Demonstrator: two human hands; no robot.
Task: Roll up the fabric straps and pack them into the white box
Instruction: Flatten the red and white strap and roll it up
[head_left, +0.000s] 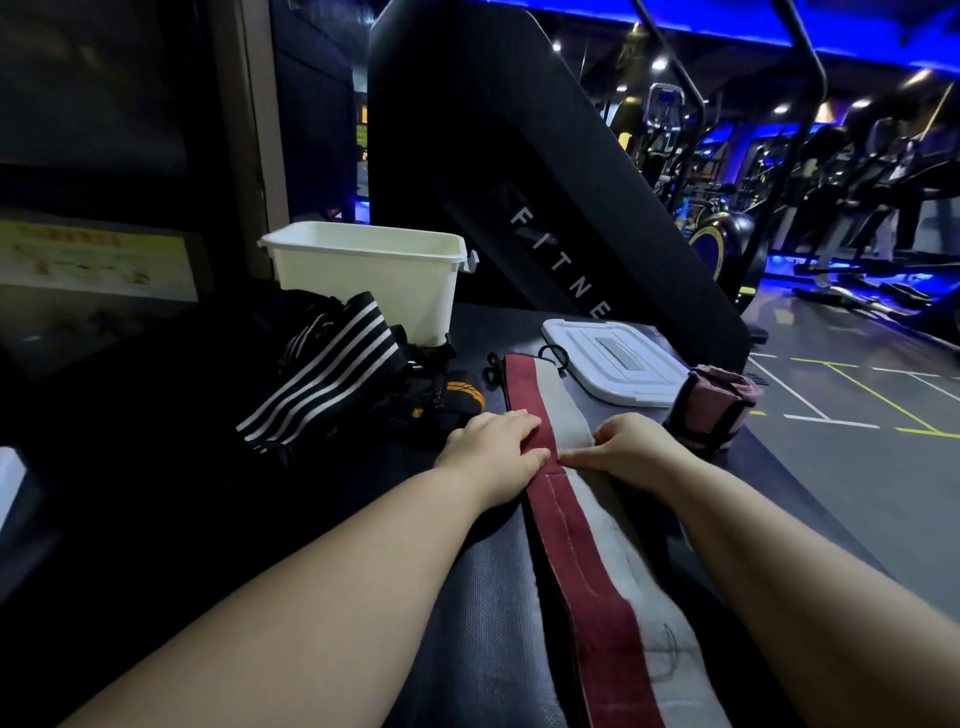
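Note:
A long red and white fabric strap (582, 540) lies flat along the dark mat, running away from me. My left hand (493, 447) rests flat on its red side, fingers pointing right. My right hand (628, 441) presses the white side, fingertips almost meeting the left hand's at the strap's middle. The white box (369, 275) stands open at the back left. Beside it lies a pile of black straps with white stripes (332, 374). A rolled pink and black strap (714, 408) stands upright to the right of my right hand.
The box's white lid (618, 366) lies flat behind the strap's far end. A black and orange item (457, 397) sits left of the strap. A large black fitness machine (519, 171) rises behind the mat. The mat's right edge drops to the gym floor.

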